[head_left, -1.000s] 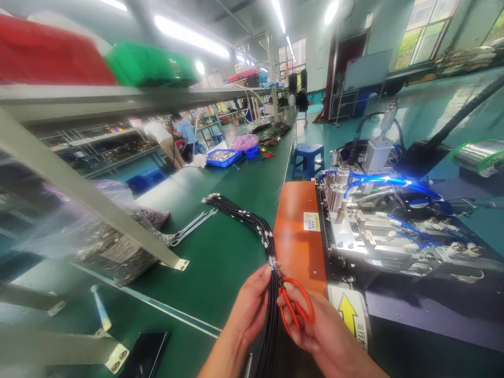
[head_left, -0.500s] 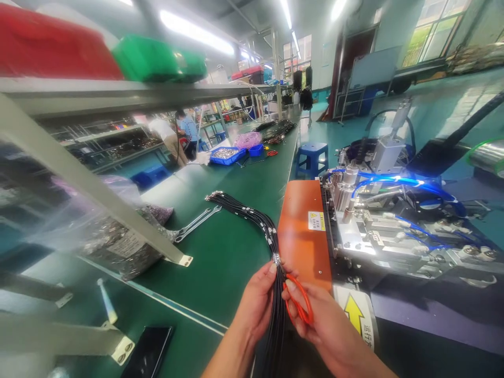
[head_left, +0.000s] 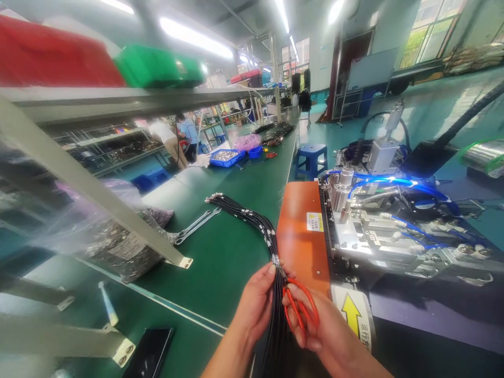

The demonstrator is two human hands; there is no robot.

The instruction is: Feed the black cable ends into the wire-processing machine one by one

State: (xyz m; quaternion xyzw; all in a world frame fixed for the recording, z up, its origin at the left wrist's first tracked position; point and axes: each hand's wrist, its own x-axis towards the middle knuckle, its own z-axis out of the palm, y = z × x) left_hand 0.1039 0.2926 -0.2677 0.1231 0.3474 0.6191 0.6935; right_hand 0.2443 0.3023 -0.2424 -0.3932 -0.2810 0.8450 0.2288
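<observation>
A bundle of black cables (head_left: 252,218) with small metal fittings curves across the green bench toward me. My left hand (head_left: 255,304) grips the bundle just below a silver band (head_left: 275,260). My right hand (head_left: 323,331) holds red-handled scissors (head_left: 301,310) with fingers through the loops, the tips pointing up at the band beside my left thumb.
An orange-topped machine (head_left: 301,231) with blue air tubes (head_left: 394,184) stands at right. Two wrenches (head_left: 195,226), a clear bag of parts (head_left: 118,247) and a phone (head_left: 147,354) lie at left under a shelf bracket (head_left: 90,194). People sit at the far bench, near a blue tray (head_left: 224,156).
The scissor handles closed and then opened again in my right hand. Both hands stay at the band on the cable bundle; the view shifted slightly.
</observation>
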